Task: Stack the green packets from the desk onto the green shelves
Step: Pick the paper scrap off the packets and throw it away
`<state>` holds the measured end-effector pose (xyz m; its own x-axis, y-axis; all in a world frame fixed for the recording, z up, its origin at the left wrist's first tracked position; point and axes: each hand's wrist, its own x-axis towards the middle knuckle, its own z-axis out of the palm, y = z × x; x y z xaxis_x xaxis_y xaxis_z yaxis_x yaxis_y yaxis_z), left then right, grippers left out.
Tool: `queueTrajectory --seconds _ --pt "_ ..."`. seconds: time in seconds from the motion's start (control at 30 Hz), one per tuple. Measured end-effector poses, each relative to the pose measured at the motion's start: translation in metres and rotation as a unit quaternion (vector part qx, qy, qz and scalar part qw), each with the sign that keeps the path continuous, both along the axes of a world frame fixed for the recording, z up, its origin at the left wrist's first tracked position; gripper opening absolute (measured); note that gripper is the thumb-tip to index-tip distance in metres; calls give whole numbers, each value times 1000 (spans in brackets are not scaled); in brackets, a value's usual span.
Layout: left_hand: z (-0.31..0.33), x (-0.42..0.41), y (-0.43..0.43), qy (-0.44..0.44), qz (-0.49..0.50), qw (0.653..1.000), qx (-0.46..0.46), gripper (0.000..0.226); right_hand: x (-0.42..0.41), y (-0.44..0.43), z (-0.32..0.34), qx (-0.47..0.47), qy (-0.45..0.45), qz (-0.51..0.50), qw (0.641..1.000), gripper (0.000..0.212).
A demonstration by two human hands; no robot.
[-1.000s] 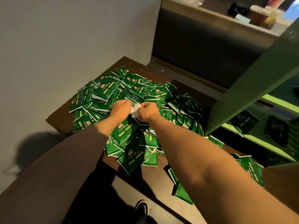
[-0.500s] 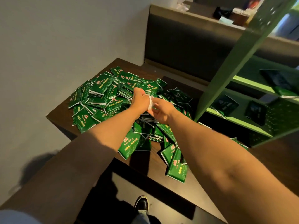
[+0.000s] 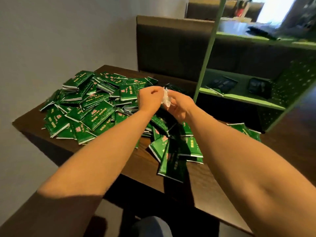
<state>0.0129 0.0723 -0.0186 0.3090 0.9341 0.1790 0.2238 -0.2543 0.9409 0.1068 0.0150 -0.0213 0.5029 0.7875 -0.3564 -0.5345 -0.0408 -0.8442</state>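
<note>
A big heap of green packets [image 3: 95,106] with pink and yellow print covers the dark wooden desk [image 3: 30,124]. More packets lie at the desk's front [image 3: 172,156]. My left hand [image 3: 148,98] and my right hand [image 3: 179,106] meet above the heap. Between them they hold a small crumpled white piece [image 3: 166,100]; the right hand's fingers curl round it and the left hand pinches its edge. The green shelves [image 3: 239,98] stand to the right, with two dark packets [image 3: 222,83] lying on the middle shelf.
A dark upholstered seat back [image 3: 171,48] rises behind the desk. A grey wall [image 3: 51,40] runs along the left. The shelf's green upright post [image 3: 207,53] stands just right of my hands. An upper shelf [image 3: 263,39] carries dark items. My shoe shows below the desk.
Both hands have lifted off the heap and shifted right with the white piece held between them. The view has swung right and up, showing more of the shelves.
</note>
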Motion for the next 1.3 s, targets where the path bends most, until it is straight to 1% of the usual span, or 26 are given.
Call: queueTrajectory --seconds 0.07,0.13,0.2,0.27,0.3,0.37,0.43,0.53,0.6,0.67,0.77,0.8,0.87,0.97,1.1,1.17,1.23,1.3 --pt "-9 5 -15 -22 -3 999 25 15 6 -16 -8 26 -21 8 999 16" --pt "-15 4 -36 -28 -28 998 53 16 4 -42 -12 45 -41 5 998 26" --pt "-19 2 -65 -38 -50 995 81 15 -4 -78 -12 54 -76 -7 996 27" --pt "-22 -3 -105 -46 -74 993 85 11 -14 -125 -14 78 -81 -37 993 23" --pt "-25 -5 -134 -52 -101 990 79 11 -19 -157 -15 90 -83 -59 991 22" --pt "-27 -6 -174 -62 -144 985 72 10 -24 -202 -16 84 -100 -91 987 15" --pt "-32 -2 -220 -77 -183 977 82 10 -28 -257 -19 63 -125 -134 981 16" --pt "-38 12 -296 -84 -241 963 88 7 -26 -344 -24 37 -141 -194 970 9" --pt "-44 26 -346 -92 -282 951 86 6 -19 -397 -31 7 -181 -227 957 16" --pt "-50 38 -399 -96 -329 935 91 7 -10 -451 -42 4 -203 -271 941 22" --pt "-67 58 -478 -72 -409 906 83 8 -2 -537 -65 48 -149 -346 925 10" --pt "-73 60 -490 -70 -425 899 80 9 -3 -553 -72 61 -124 -346 928 7" --pt "-96 71 -535 -56 -472 877 72 15 -1 -607 -100 80 -78 -344 932 10" --pt "-138 82 -584 -7 -527 847 62 22 -1 -664 -148 53 -24 -354 933 13" --pt "-199 108 -622 70 -560 825 43 16 11 -705 -211 51 63 -395 915 9" --pt "-226 128 -633 103 -571 813 39 12 27 -716 -241 30 91 -418 903 13" --pt "-252 148 -639 134 -575 806 36 10 41 -721 -265 15 117 -439 891 13" --pt "-277 172 -646 167 -572 802 26 11 62 -724 -288 26 154 -459 875 11"
